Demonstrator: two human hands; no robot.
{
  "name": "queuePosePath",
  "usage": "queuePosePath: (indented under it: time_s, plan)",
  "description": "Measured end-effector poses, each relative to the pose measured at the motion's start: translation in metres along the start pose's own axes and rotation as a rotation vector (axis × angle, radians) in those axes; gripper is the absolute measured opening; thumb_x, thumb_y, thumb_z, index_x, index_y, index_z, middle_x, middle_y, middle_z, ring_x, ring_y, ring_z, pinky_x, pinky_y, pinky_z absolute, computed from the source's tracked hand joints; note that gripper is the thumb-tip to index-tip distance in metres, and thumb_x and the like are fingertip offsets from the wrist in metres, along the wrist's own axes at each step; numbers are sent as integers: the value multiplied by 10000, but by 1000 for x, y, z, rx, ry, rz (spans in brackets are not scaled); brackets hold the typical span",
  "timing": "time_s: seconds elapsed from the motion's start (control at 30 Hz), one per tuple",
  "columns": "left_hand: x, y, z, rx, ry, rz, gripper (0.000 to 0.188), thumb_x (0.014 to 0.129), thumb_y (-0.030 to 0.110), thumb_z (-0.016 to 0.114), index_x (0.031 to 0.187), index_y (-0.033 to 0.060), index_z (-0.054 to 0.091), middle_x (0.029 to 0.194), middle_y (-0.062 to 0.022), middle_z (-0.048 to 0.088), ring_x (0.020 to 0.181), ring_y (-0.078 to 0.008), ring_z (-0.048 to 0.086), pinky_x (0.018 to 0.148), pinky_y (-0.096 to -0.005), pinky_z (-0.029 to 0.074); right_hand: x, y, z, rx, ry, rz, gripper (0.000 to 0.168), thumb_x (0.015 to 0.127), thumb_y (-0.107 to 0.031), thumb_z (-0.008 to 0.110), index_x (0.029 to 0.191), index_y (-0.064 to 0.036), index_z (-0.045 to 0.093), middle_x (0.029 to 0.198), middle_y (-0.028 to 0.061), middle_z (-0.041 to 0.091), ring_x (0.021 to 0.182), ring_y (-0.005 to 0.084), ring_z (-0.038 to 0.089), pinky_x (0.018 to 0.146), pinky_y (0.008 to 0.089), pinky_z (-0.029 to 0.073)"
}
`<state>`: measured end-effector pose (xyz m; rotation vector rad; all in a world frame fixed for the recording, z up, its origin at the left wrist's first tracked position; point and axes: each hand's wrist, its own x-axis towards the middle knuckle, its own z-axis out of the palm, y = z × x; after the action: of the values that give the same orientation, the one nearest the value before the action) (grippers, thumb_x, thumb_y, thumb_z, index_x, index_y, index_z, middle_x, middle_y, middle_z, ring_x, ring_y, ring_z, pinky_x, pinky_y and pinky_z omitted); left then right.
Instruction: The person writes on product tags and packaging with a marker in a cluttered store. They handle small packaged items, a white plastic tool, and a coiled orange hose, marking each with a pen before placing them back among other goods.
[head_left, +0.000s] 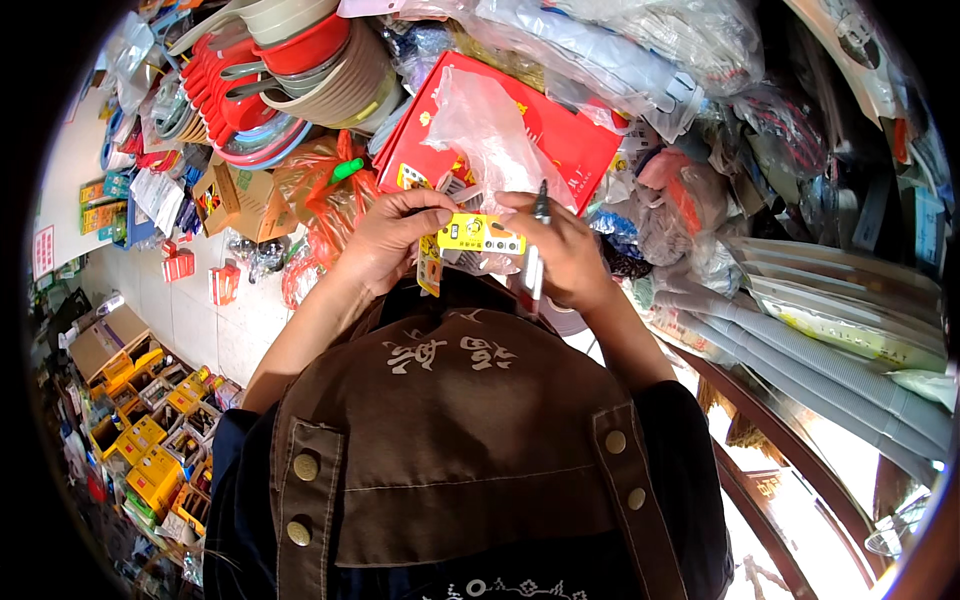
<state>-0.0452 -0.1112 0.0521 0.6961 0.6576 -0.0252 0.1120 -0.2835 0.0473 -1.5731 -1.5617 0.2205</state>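
My left hand (390, 240) pinches the left end of a yellow printed card tag (481, 233) between thumb and fingers. The fingers of my right hand (562, 251) hold the tag's right end, and a black-capped marker pen (536, 247) is also tucked in that hand, cap upward. Another yellow tag (429, 268) hangs below my left fingers. Just beyond both hands lies a red cardboard box (555, 120) with a crumpled clear plastic bag (480, 112) on it. A further yellow tag (412, 177) rests at the box's lower left.
Stacked plastic basins (300, 30) and red ladles (206, 90) stand at upper left. Near them are an orange plastic bag (337, 202) and an open cardboard carton (251, 202). Plastic-wrapped goods (585, 52) lie behind the box; grey rolled mats (810, 352) are at right, yellow boxes (154, 472) at lower left.
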Motion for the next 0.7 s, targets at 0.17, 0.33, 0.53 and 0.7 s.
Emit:
queuePosePath:
  time_s: [0.17,0.33,0.53,0.7]
  plan:
    - [-1,-3,-2,260,94,89,121,840,89,621,923,0,619,830,-22,610,731,-87,560,647,-223,464,10,-24,-24,93,307,334,332,769,-116,653,1072,-7,573,839,143,602,718,235,593,642,323,480]
    - [-2,3,7,491,65,148,114,845,97,616,903,-1,612,813,0,584,742,-67,508,681,-209,419,21,-48,-1,524,139,570,194,835,-109,567,971,27,591,837,75,620,713,108,568,654,241,455]
    - [-3,-1,6,438,37,173,135,854,119,610,896,-9,601,810,1,581,743,-59,503,693,-211,416,20,-38,19,342,268,325,204,674,9,665,863,0,590,740,129,603,662,252,609,595,317,480]
    - [-2,-1,7,421,32,149,144,853,124,611,898,-12,599,812,0,584,737,-58,509,690,-217,424,21,-32,21,254,244,279,217,648,13,679,841,-21,586,734,122,600,648,271,596,582,332,472]
